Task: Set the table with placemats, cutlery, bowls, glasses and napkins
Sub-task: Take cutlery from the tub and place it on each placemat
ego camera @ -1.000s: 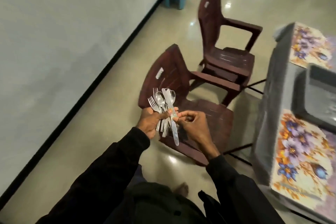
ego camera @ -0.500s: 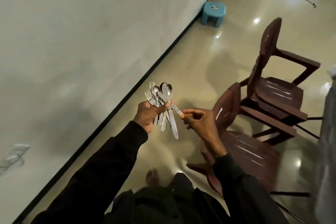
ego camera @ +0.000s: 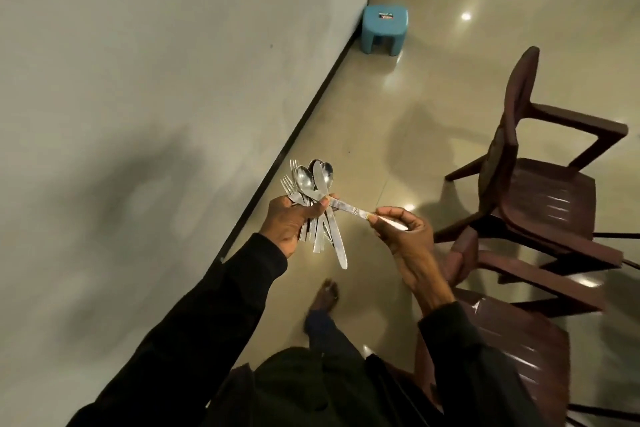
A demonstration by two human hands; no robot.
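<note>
A pale wall (ego camera: 138, 80) fills the left half of the frame and a glossy floor (ego camera: 433, 97) the right; two dark chairs (ego camera: 540, 191) stand at the right edge and a blue stool (ego camera: 384, 29) sits by the wall at the upper centre; no table shows in this view, so the setting-down is likely some way off.

The left hand (ego camera: 287, 222), centre frame, grips the cutlery (ego camera: 311, 191) in a fist, thumb pressed across the stems; fork tines and spoon bowls fan up and out above the fist, handles hang below it, and a knife (ego camera: 334, 236) hangs lowest. The right hand (ego camera: 401, 229), just right of the left and apart from it, pinches the handle end of one piece (ego camera: 346, 210) between thumb and fingers; that piece bridges the gap between the hands, its other end under the left thumb, so which kind it is cannot be told.

The cutlery looks like polished metal: stiff, light singly but weightier as a bundle, not fragile; smooth stems probably slide against each other, so a loosened fist could spill the lot. The best hold is likely on the handles, clear of tines and blade; pulling one piece along its own length, with the thumb eased only slightly, should keep the rest from fanning further.
</note>
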